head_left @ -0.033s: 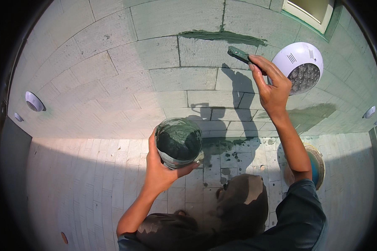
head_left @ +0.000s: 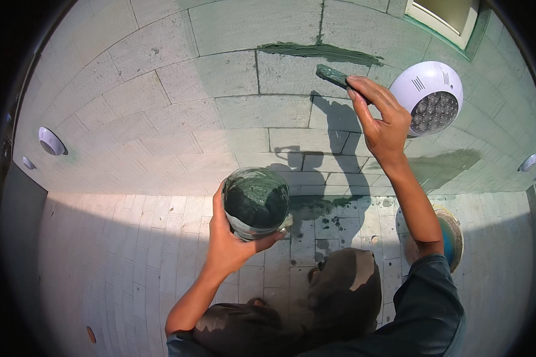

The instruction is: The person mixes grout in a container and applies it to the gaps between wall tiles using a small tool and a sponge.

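Note:
My left hand (head_left: pixel 229 247) is wrapped round a round tub (head_left: pixel 256 202) of dark green paste, held in front of my body, its rim and side smeared. My right hand (head_left: pixel 381 122) grips a short flat tool (head_left: pixel 330 76) coated in the same green, raised before the pale tiled wall (head_left: pixel 226 71). Just above the tool, a thick horizontal smear (head_left: pixel 315 53) of green paste lies across a joint between tiles. To the right of that hand is a large white round light fixture (head_left: pixel 426 83) with a dark grid lens.
A framed opening (head_left: pixel 443 18) sits at upper right. Small fixtures (head_left: pixel 52 141) dot the wall at both sides. A bucket (head_left: pixel 452 244) stands behind my right forearm on the tiled floor (head_left: pixel 125 250), which has dark spatters. My clothed knees (head_left: pixel 342 285) are below.
My right hand and the tool have shifted slightly left against the wall. The tub in my left hand has barely moved.

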`<act>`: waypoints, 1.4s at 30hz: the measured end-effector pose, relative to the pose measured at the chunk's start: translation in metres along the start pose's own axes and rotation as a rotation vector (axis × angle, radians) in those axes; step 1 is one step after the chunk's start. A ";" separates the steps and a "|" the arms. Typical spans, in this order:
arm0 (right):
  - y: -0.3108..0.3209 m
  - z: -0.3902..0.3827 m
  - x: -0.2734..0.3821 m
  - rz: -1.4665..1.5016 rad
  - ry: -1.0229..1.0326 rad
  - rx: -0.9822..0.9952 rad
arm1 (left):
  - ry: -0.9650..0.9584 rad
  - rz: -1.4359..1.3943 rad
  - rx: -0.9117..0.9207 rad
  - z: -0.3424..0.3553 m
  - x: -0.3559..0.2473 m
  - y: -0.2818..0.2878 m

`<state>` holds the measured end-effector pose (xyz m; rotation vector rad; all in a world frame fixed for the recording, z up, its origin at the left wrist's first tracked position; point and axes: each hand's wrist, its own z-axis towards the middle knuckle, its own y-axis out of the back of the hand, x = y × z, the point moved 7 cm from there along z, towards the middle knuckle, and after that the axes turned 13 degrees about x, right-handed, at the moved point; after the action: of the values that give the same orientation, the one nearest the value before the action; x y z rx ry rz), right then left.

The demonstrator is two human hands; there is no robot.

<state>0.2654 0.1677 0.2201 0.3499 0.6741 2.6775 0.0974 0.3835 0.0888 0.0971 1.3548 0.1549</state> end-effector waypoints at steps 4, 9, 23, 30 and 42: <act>-0.046 0.031 0.019 -0.106 0.248 0.043 | 0.011 0.047 -0.019 -0.011 -0.008 0.001; -0.089 0.059 0.018 -0.271 0.416 0.017 | -0.013 0.019 -0.035 -0.007 -0.008 0.008; -0.041 0.062 -0.004 -0.170 0.276 -0.019 | -0.311 -0.001 -0.130 0.050 -0.073 0.039; -0.077 0.046 0.005 -0.248 0.243 0.039 | -0.486 0.207 -0.187 0.071 -0.168 0.112; -0.084 0.075 0.046 -0.250 0.316 0.091 | -0.347 0.276 -0.316 0.013 -0.139 0.189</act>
<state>0.2708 0.2855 0.2498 -0.1337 0.8704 2.4871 0.0713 0.5468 0.2553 0.0416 0.9528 0.5575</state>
